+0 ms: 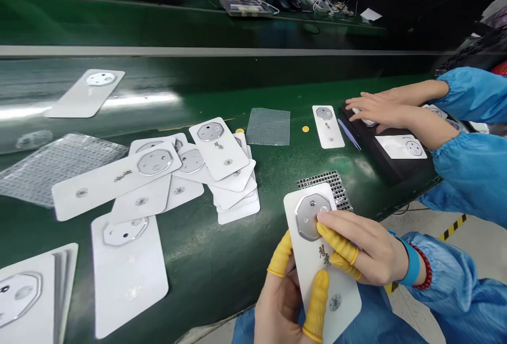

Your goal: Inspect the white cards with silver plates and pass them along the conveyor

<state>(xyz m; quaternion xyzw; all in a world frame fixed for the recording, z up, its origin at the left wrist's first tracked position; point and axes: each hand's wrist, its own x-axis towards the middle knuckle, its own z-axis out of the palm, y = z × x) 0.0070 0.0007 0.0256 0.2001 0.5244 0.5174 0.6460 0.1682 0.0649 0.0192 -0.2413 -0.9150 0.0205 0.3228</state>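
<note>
Green factory surface [222,249] is carrying scattered white cards [222,149] while the person's left hand [277,309] is gripping one card [340,307] in yellow-cotted fingers [317,304] just above it, and the right hand [370,246] is pressing its fingers [336,238] steadily on the card's octagonal metal plate [304,222].

You have a green conveyor belt [206,270] before you, with a loose pile of white printed cards [219,149] at its middle and more white cards [127,275] toward its near edge. On the belt, left of the pile, lies a sheet of bubble film [59,170]; right of it, a clear film square [268,126] and a small yellow disc [305,129]. Beyond the belt's far rail, you can see tangled white cables [327,6].
</note>
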